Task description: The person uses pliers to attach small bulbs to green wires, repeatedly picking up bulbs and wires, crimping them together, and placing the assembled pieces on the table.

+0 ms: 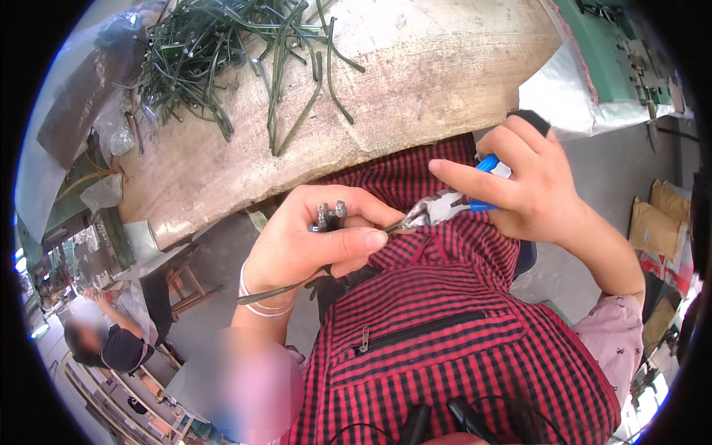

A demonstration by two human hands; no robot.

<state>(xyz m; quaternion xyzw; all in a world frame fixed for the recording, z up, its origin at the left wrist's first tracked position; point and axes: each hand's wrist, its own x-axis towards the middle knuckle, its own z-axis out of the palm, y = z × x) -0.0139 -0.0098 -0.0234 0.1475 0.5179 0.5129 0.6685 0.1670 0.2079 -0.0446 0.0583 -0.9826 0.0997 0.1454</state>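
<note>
My left hand (311, 237) is closed, thumb and forefinger pinching a thin dark green strip (274, 294) whose tail trails back past the wrist. Small dark metal-looking ends (330, 216) stick up between its curled fingers; what they belong to is partly hidden. In my right hand (535, 178) is a pair of pliers (446, 207) with blue handles, its forefinger stretched out along them. The plier jaws meet the strip's end just beyond my left fingertips. Whether the jaws are fully closed on it is too small to tell.
A tangled pile of dark green strips (211, 63) lies on the worn wooden table (415, 81), in front of me. Clear plastic bags (111, 132) sit at the left. Green machinery (604, 55) stands far right. Another person (122, 341) works at the lower left.
</note>
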